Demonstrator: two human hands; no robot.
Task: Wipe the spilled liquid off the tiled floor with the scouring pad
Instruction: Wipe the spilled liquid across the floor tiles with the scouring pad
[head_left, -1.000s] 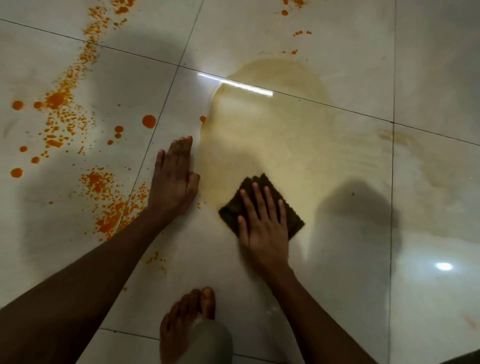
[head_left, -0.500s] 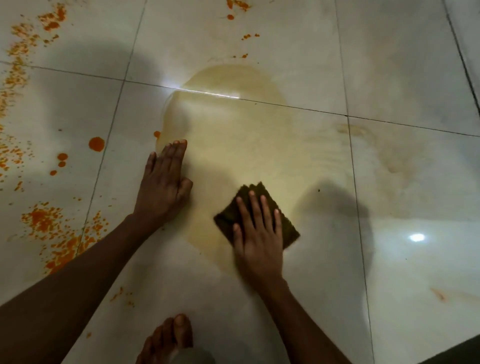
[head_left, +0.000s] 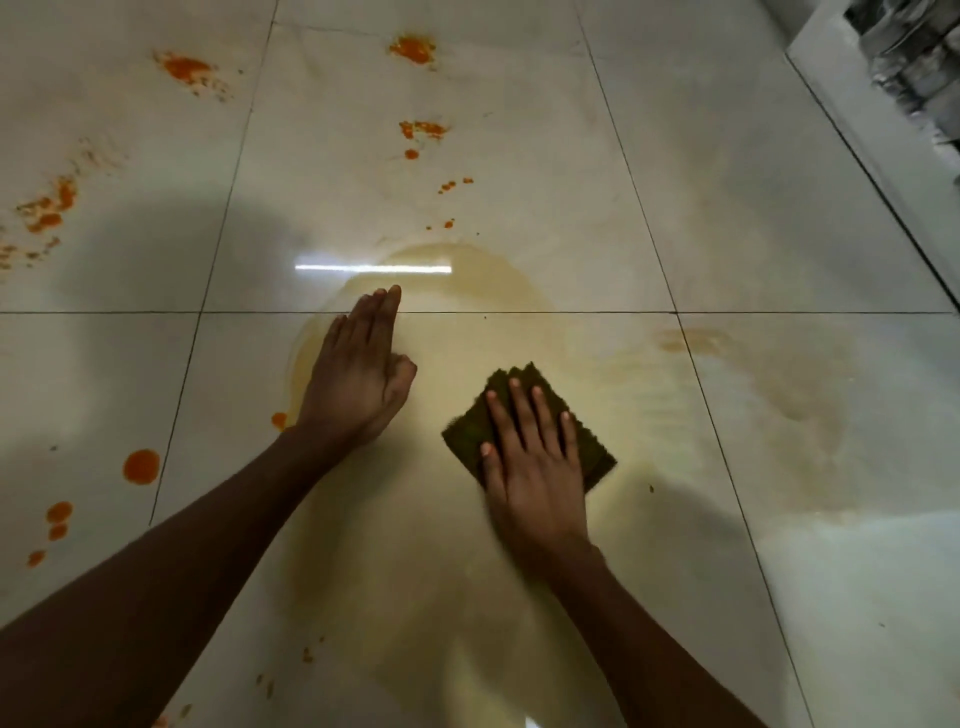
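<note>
Right hand (head_left: 535, 467) lies flat, fingers straight and spread, pressing the scouring pad (head_left: 524, 421) onto the tiled floor (head_left: 779, 218). Nothing is gripped, palm pressure only. Pad is dark green, folded, sticking out past the fingertips toward 12 and both sides. Left hand (head_left: 363, 374) is also flat on the floor, fingers together pointing to 12, thumb tucked, holding nothing; it looks like a brace, at 9 o'clock from the pad and apart from it.

Pad sits inside the spilled liquid (head_left: 467, 332), a pale yellow-brown film spreading around both hands, darker edge at 12 just past the grout line.

Step judged: mid-wipe, smeared film far from gone. To do it well: keep the palm flat over the pad's middle so the whole face bites, stroke from the film's rim inward, overlap passes, and move the left hand off the wet patch since it sits on the film's 9 o'clock edge. A slip on glossy wet tile is the risk.

Orange splatters (head_left: 140, 466) lie at 8 to 12 o'clock, untouched. A faint smear (head_left: 691, 340) lies at 2.
</note>
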